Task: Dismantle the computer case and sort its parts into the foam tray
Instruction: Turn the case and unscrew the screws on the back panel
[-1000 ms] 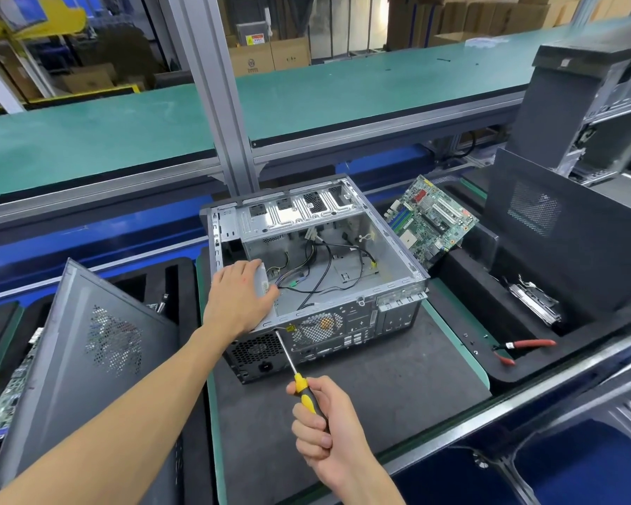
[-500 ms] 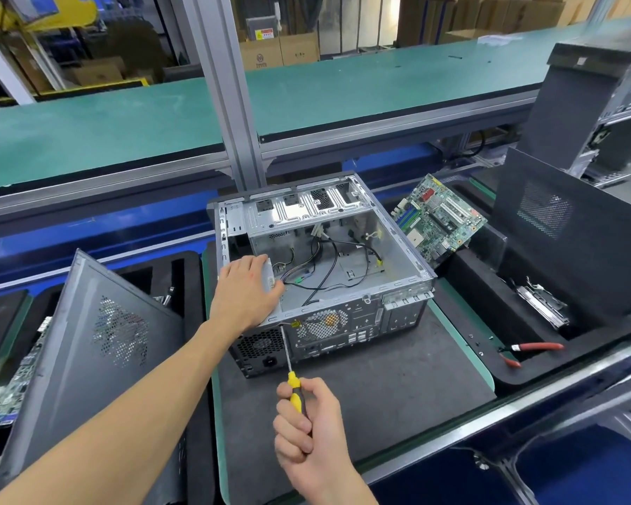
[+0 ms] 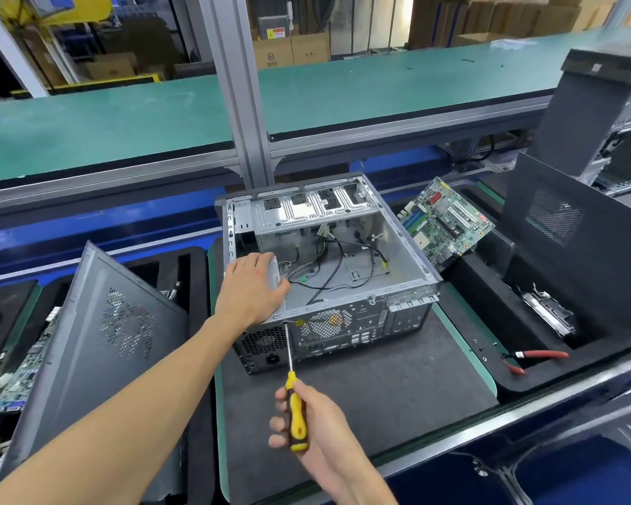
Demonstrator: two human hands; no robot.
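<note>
The computer case (image 3: 328, 271) lies open-side up on the dark mat (image 3: 361, 413) in the middle of the tabletop, rear panel toward the person, loose cables (image 3: 328, 264) strewn inside. The left hand (image 3: 250, 289) lies flat, fingers straight, on the silver power supply (image 3: 275, 273) in the near-left corner. The right hand (image 3: 306, 420) grips the yellow-handled screwdriver (image 3: 294, 406), its tip at the rear panel's top edge, beside the fan grille (image 3: 326, 324).

Judged risks: the tip could slip off a screw and jab the grille or the left hand just above; a freed screw could drop into the case or roll off the mat; the cables could snag the supply when it lifts.

To the right, the foam tray (image 3: 525, 380) holds a green motherboard (image 3: 445, 224), 1 dark side panel (image 3: 580, 242) leaning upright, a metal bracket (image 3: 547, 311) and red-handled pliers (image 3: 536, 357). To the left, a grey side panel (image 3: 99, 333) leans over another tray, close to the left forearm
</note>
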